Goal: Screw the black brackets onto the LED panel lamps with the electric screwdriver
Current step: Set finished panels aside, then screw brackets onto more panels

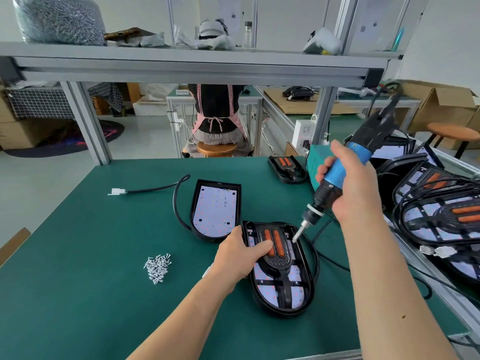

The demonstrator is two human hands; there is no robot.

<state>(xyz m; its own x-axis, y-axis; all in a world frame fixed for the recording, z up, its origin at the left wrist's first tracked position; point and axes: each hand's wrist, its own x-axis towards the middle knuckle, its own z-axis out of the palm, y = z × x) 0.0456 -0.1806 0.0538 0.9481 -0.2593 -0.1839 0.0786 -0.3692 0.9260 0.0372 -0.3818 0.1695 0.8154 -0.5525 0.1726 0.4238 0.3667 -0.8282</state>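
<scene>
Your left hand [240,255] grips the black oval LED panel lamp [283,279] at its left rim, with 1 digit laid across the black bracket with 2 orange strips [276,249] that sits on it. Your right hand [350,185] is closed round the blue-and-black electric screwdriver [323,194].

The lamp lies on the green table [78,255], right of centre in the lower frame. Its long axis runs from centre frame toward the lower right, with the rounded end nearest the bottom edge. The screwdriver slants from upper right to lower left, and its bit is at the bracket's upper right edge.

Progress, as judged:
- This bracket is in place and is being fastened. You cannot tell how many of its screws are seated.
- 1 bare lamp without bracket [214,209] waits just beyond your left hand.
- Bracketed lamps stacked at the right edge [441,216] look finished.
- A heap of loose silver screws [157,266] lies to the left.
</scene>
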